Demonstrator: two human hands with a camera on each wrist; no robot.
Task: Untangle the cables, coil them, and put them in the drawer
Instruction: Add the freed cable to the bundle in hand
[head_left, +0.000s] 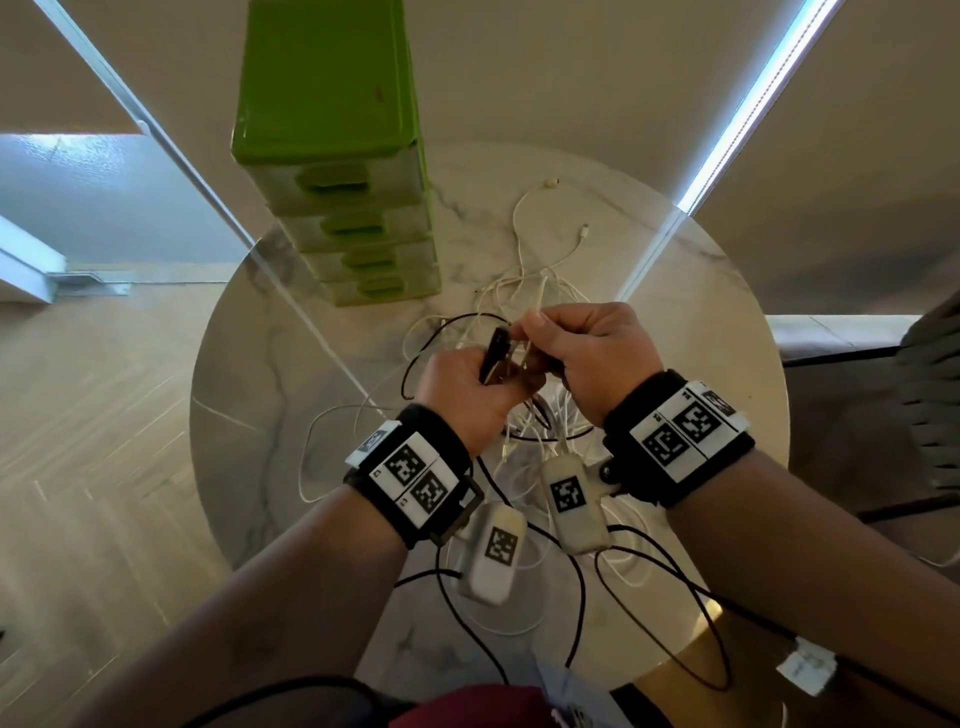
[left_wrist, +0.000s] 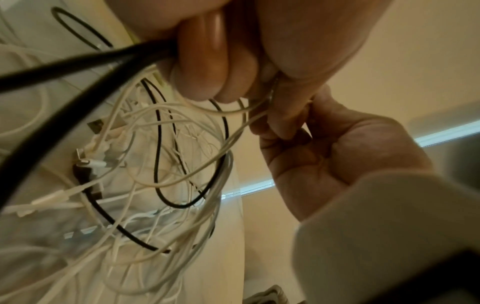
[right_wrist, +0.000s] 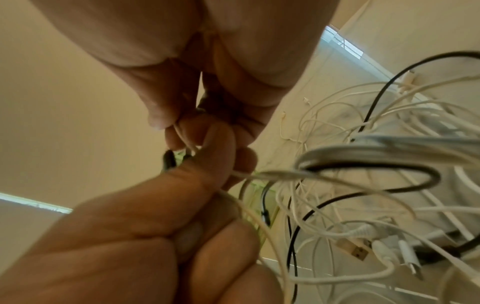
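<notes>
Fingers (left_wrist: 207, 78) of the left hand (head_left: 462, 389) curl around a black cable (left_wrist: 64, 65) and thin white strands; fingers (right_wrist: 182, 115) of the right hand (head_left: 587, 353) pinch a white cable (right_wrist: 272, 174) just beside them. Both hands hover above the cable tangle (head_left: 519, 312), a knot of many thin white leads and a few black ones with loose plug ends, lying on the round marble surface (head_left: 249, 395) in front of the green drawer unit (head_left: 353, 208).
</notes>
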